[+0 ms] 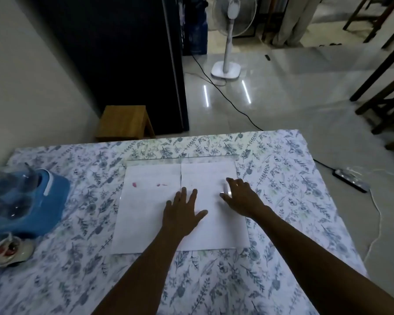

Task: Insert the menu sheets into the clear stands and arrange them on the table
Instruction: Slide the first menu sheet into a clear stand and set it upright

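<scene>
Two white menu sheets lie side by side on the floral tablecloth, the left sheet bearing small pink marks and the right sheet blank. A clear stand appears to lie flat over them, its far edge showing as a glassy strip. My left hand rests flat with spread fingers across the seam between the sheets. My right hand lies on the right sheet, fingers apart, fingertips touching the surface.
A blue tray with clear glasses sits at the table's left edge, with a small bowl in front of it. Beyond the table stand a wooden stool, a white fan and a power strip on the floor.
</scene>
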